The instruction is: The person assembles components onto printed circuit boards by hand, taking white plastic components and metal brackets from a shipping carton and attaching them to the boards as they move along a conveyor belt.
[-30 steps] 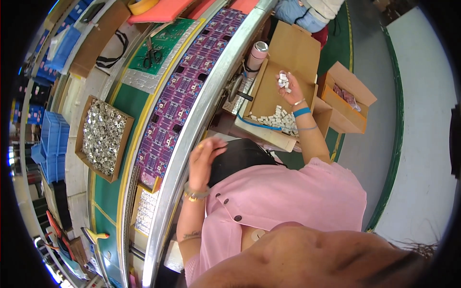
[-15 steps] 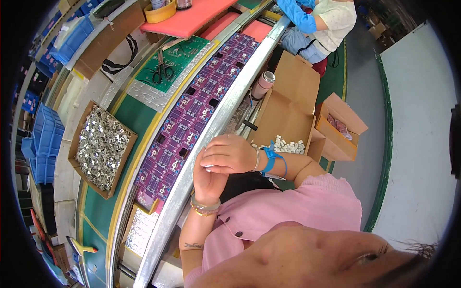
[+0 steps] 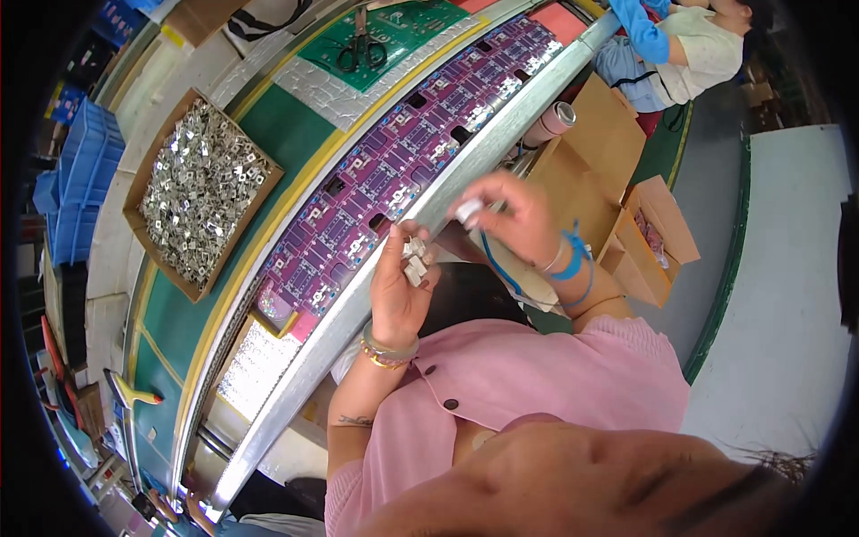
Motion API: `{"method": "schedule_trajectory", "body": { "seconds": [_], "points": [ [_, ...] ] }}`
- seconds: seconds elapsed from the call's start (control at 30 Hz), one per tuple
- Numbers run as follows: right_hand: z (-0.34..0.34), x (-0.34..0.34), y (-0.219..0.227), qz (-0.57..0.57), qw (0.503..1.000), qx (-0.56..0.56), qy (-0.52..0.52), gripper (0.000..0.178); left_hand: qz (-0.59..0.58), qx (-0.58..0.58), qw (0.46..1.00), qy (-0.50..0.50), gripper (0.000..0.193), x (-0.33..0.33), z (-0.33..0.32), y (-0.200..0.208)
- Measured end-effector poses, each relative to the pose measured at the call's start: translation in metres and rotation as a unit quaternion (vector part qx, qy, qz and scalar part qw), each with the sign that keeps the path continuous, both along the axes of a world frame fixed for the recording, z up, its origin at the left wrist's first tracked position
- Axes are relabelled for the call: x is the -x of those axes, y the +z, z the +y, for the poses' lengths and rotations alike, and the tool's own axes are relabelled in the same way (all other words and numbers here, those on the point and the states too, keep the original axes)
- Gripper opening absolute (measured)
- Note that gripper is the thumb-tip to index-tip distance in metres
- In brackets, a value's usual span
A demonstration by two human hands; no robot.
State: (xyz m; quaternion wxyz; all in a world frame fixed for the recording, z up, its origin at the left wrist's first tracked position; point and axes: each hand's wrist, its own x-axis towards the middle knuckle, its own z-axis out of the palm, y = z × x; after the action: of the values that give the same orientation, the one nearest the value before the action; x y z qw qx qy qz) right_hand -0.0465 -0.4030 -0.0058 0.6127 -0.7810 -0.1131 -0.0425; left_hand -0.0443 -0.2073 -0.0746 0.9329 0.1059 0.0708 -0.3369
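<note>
Hands, two, bare, raised above the lap at the near edge of a conveyor line.

Left hand [image 3: 398,286]: palm turned up, fingers curled loosely together around a small cluster of white components [image 3: 414,259], which rests against the fingertips. Beaded bracelets [image 3: 387,349] at the wrist.

Right hand [image 3: 514,215]: just right of the left, motion-blurred; thumb and forefinger pinched on one small white piece [image 3: 468,211] (its exact form cannot be told), other fingers bent. Blue wrist strap [image 3: 569,259] with a blue cord hanging toward the lap.

Purple circuit boards [image 3: 394,170]: a long row lying flat on the belt, just beyond the left hand, running from lower left to upper right. Metal rail [image 3: 358,304] edges the belt on the near side.

Cardboard tray [image 3: 157,246]: on the green surface left of the boards, well apart from both hands, filled with small silvery metal parts [image 3: 199,188].

Scissors [image 3: 358,45]: black-handled, lying on a green mat [image 3: 403,27] at the far side.

Open cardboard boxes [image 3: 617,188]: right of the right hand, beside the line; a pale roll [image 3: 550,121] stands at the far box's corner.

Blue bins [image 3: 80,188]: stacked at the left margin.

Wearer: pink buttoned top [image 3: 537,376], seated. Second person [image 3: 689,45] at upper right (blue sleeve, pale top), seated farther along the line.
</note>
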Motion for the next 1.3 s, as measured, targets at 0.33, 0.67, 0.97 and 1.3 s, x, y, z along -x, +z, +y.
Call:
{"method": "schedule_trajectory", "body": {
  "seconds": [0.33, 0.67, 0.97, 1.3],
  "points": [
    [-0.043, -0.055, -0.019, 0.12, 0.973, 0.151, -0.127, 0.021, -0.028, -0.137, 0.99, -0.002, 0.04, -0.004, 0.0, 0.032],
    [-0.038, -0.076, -0.036, -0.011, 0.955, 0.276, -0.104, 0.022, -0.021, -0.163, 0.986, -0.014, 0.041, -0.002, -0.003, 0.026],
    [-0.036, -0.079, -0.04, -0.025, 0.945, 0.309, -0.106, 0.014, -0.024, -0.188, 0.981, -0.04, 0.036, -0.004, -0.002, 0.03],
    [-0.031, -0.082, -0.048, -0.092, 0.923, 0.359, -0.1, 0.014, -0.013, -0.192, 0.981, -0.039, 0.036, -0.002, -0.003, 0.03]
  ]
}}
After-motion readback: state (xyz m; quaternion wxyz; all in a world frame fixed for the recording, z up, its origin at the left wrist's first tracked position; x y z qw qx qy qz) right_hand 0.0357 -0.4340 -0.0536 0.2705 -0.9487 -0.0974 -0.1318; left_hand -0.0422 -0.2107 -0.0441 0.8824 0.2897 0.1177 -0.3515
